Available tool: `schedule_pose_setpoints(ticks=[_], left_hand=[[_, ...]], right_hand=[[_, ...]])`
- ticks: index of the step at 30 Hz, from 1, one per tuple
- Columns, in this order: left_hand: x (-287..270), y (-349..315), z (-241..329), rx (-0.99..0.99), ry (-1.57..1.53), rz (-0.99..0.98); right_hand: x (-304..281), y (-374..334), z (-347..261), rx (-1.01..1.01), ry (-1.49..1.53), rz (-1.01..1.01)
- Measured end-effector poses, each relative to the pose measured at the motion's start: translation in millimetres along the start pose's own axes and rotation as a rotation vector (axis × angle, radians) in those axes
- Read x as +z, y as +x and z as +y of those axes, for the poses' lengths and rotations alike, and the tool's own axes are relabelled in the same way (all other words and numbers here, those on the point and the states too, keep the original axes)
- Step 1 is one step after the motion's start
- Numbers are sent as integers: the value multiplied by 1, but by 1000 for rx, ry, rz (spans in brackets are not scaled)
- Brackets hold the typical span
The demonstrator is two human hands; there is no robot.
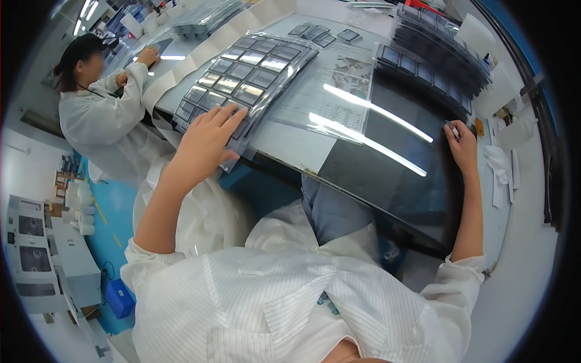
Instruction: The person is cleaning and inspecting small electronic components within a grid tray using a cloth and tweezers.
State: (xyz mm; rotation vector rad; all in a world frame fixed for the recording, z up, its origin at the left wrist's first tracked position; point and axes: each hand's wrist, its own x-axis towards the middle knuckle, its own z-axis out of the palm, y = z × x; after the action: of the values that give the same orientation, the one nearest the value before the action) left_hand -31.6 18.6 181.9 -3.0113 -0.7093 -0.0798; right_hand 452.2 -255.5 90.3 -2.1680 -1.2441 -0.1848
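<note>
My left hand (207,143) lies with its fingers spread over the near end of a clear plastic tray (255,76). The tray has rows of rectangular pockets, with dark-framed flat pieces in them. At the right edge of a black mat (390,130), my right hand (462,147) is closed in a pinch. Between its fingers is a small white pen-like thing (455,131), mostly hidden by the fingers. A stack of dark-filled trays (433,63) stands just beyond the right hand.
Several loose framed pieces (319,36) lie beyond the tray. Printed sheets under clear film (345,91) cover the table's middle. White rolls (476,33) stand at the far right. At the left, a co-worker in white (109,115) works at the adjoining table. A white-covered bin (212,212) stands below the tray.
</note>
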Motion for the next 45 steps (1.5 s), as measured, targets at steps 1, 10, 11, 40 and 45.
schedule_pose_setpoints(ticks=[1,10,11,40,45], left_hand=[[-2,-1,-4,-5,-81,-8],[-5,-8,-3,84,-127,58],[-4,-8,-2,77,-123,61],[31,-4,-96,-912,-1729,244],[30,14,-96,-796,-1289,236]], right_hand=[[0,0,-1,-14,5,2],[1,0,7,-14,-18,16],[2,1,7,-21,-14,16],[-1,0,2,10,-7,-26],[4,4,3,-13,-39,8]])
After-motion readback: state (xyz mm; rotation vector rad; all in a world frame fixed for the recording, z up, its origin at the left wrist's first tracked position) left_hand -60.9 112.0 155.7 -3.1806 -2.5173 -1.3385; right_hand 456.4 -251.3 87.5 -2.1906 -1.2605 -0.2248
